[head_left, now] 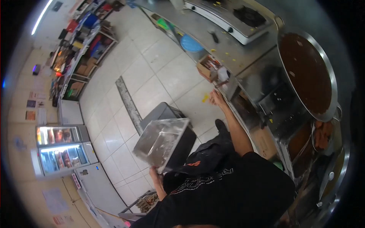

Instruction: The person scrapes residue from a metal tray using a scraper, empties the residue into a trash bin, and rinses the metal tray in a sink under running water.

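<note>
Container [159, 137], edge in left hand [155, 175], floor [146, 62] around it.

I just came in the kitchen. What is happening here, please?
The person's left hand holds a container by its edge, in front of a dark bin. The right hand is stretched out beside the counter, near some yellow scraps; I cannot tell if it holds anything. A large pan contains something brown.

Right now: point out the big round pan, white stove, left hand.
Big round pan [333, 83], head view, right rim.
White stove [213, 19], head view, front panel.
Left hand [154, 174], head view, mid-hand.
</note>
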`<state>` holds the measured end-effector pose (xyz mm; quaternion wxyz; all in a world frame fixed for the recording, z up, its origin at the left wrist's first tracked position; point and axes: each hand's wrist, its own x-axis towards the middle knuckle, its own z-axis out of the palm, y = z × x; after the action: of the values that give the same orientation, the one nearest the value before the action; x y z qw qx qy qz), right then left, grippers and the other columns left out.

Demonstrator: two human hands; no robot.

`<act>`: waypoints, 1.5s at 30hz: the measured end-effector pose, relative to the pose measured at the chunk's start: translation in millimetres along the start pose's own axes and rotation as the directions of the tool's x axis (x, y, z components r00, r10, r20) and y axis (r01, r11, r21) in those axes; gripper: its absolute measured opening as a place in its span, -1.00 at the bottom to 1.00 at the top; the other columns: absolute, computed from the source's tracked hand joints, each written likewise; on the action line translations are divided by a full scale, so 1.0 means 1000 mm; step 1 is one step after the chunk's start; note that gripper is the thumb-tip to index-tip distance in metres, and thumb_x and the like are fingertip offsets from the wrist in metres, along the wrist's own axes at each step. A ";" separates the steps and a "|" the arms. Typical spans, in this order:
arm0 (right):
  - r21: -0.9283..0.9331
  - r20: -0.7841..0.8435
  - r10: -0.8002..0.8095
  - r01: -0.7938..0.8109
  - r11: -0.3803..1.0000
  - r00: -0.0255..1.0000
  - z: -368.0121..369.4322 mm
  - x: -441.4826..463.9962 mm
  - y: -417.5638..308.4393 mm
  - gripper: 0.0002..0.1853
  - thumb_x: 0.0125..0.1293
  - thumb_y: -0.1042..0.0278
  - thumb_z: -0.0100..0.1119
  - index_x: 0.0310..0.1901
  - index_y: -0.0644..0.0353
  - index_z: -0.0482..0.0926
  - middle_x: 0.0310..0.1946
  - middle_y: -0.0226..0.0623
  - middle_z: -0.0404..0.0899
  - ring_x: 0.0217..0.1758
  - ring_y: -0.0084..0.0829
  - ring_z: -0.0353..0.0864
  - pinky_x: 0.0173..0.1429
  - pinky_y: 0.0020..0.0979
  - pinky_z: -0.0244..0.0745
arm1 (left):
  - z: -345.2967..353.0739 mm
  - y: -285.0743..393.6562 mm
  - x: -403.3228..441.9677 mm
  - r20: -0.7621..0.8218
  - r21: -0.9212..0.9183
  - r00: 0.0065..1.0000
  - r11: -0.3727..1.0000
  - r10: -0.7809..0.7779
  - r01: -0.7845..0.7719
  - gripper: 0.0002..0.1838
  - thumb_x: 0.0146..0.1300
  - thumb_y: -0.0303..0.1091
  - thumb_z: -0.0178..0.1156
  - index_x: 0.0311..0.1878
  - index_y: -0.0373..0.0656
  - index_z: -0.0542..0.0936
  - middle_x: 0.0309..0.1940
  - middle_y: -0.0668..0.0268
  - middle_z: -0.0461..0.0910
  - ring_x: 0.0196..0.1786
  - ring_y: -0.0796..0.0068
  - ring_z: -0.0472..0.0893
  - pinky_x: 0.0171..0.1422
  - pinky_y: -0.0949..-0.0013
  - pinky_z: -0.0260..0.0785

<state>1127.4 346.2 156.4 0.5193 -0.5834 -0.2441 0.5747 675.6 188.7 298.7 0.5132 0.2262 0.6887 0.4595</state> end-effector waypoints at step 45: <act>-0.412 0.113 0.254 -0.187 0.892 0.961 0.186 0.080 0.092 -0.71 0.23 0.21 -0.16 -0.34 0.31 0.43 -0.58 -0.24 0.42 -0.55 -0.36 0.35 -0.41 -0.30 0.33 | -0.144 -0.124 -0.082 -0.814 -0.463 0.542 0.798 -0.210 -0.385 -0.66 -0.30 -0.57 0.03 -0.32 -0.30 0.58 -0.58 0.35 0.48 -0.53 0.58 0.42 -0.46 0.51 0.25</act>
<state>944.6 446.1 78.6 0.2993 -0.6514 -0.3297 0.6143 594.0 7.2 239.5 0.1399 -0.1566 0.6532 0.7275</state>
